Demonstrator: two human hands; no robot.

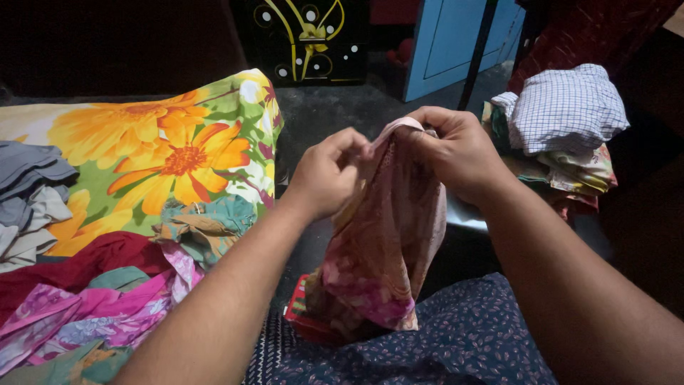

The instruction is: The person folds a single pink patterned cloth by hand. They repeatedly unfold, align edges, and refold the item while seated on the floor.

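I held a pink floral garment [381, 242] up in front of me, both hands pinched together on its top edge. My left hand [329, 175] gripped the hem with thumb and fingers closed on the cloth, and my right hand [456, 153] clamped the same edge just beside it, knuckles toward me, so the two hands nearly touched. The fabric was thin and soft, a faded pink with a brownish, busy print, and brighter magenta blotches showed near its lower end. It hung in loose vertical folds from my fingers, and its bottom bunched over my lap, on a dark blue cloth with small sprigs [456, 342]. A red-edged piece [299, 317] peeked out under the hanging folds; I could not tell whether it belonged to the same garment.

To my left lay a big sheet printed with orange flowers [164, 153], with a heap of unfolded clothes [92, 292] in maroon, pink and teal on it and grey ones [28, 192] at the far edge. To my right, well apart from my hands, stood a stack of folded clothes [570, 164] topped by a white checked piece [566, 107]. The floor [335, 114] beyond was dark.
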